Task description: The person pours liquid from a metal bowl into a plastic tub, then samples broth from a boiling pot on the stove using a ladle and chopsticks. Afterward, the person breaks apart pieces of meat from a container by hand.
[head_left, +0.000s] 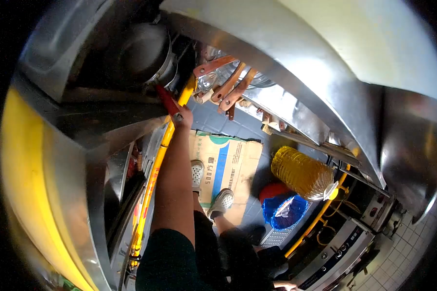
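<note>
My left hand is closed around the end of a red handle. The handle leads up to a round metal pan in a dark recess at the upper left; shadow hides much of the pan. A yellow pipe runs just beside this hand and forearm. Only a small part of my right hand shows at the bottom edge, near a steel appliance with knobs. Its fingers are too cut off to read.
Several wooden-handled pans stick out from a steel shelf at the top. Flattened cardboard lies under my feet. To the right stand a big jug of yellow oil and a bin with a blue bag. Another yellow pipe runs along there.
</note>
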### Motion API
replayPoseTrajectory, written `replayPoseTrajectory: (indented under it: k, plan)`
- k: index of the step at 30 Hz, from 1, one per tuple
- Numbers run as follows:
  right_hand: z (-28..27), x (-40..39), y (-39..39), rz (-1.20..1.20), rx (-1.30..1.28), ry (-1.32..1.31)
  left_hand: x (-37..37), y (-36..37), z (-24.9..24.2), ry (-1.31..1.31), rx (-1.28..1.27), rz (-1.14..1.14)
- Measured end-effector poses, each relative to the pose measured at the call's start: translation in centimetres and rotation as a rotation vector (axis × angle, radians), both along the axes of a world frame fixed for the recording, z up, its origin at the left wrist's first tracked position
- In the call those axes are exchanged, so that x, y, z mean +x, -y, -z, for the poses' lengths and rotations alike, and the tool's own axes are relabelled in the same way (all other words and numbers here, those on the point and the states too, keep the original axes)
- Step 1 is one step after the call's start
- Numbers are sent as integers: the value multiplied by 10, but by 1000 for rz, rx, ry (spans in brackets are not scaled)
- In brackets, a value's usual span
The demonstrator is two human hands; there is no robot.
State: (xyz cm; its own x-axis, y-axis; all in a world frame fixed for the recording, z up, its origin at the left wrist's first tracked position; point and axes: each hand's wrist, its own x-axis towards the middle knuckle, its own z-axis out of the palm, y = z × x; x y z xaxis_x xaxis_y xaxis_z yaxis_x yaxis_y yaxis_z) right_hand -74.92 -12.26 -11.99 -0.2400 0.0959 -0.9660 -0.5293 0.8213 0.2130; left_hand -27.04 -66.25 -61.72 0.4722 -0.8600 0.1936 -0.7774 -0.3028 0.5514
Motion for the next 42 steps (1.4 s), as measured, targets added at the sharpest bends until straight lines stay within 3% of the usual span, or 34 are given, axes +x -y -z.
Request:
replayPoseTrajectory:
  k: [3,5,6,7,9,10,12,13,14,16,17,18,19,20,21,24,28,33,35,42]
  plan:
    - [-12,7,-14,-2,-39,25,-27,-53,-101,-334,293,60]
    - [-21,11,-30,-7,-81,51,-41,-116,-143,-190,145,141]
    - [-27,14,-42,-6,-105,68,-43,-151,-159,-320,243,194]
    - [-33,14,-57,-4,-137,82,-56,-187,-183,-398,259,86]
    - [-40,10,-100,-50,-240,192,-59,-254,-237,-310,538,170]
    - [-40,8,-135,-116,-349,317,-57,-297,-240,-291,604,240]
    - [-38,25,-168,-177,-586,515,-48,-342,-298,-389,813,429]
    - [-33,32,-166,75,-521,342,-42,-358,-317,-419,908,441]
    - [-37,49,-144,347,-498,155,-41,-365,-364,-445,1015,451]
    - [-147,102,60,157,-535,14,-34,-390,-413,-400,964,506]
    - [-125,87,62,446,-580,11,-29,-374,-452,-444,1062,535]
    - [-128,93,97,949,-825,69,-25,-371,-471,-440,1022,562]
    - [-134,97,142,916,-1067,-58,-19,-367,-492,-442,984,588]
    - [-146,93,189,1105,-1093,90,-16,-362,-506,-449,944,614]
    - [-161,87,231,1289,-1113,240,-11,-363,-513,-404,910,623]
    - [-186,87,329,1488,-1373,506,4,-361,-515,-295,811,644]
    - [-196,92,385,1684,-1348,579,9,-359,-524,-291,823,625]
    - [-213,100,395,1657,-1399,462,-4,-383,-526,-330,877,656]
    - [-207,96,394,1660,-1422,483,-24,-368,-568,-446,916,709]
    - [-201,84,330,1577,-1412,481,-29,-397,-548,-345,844,765]
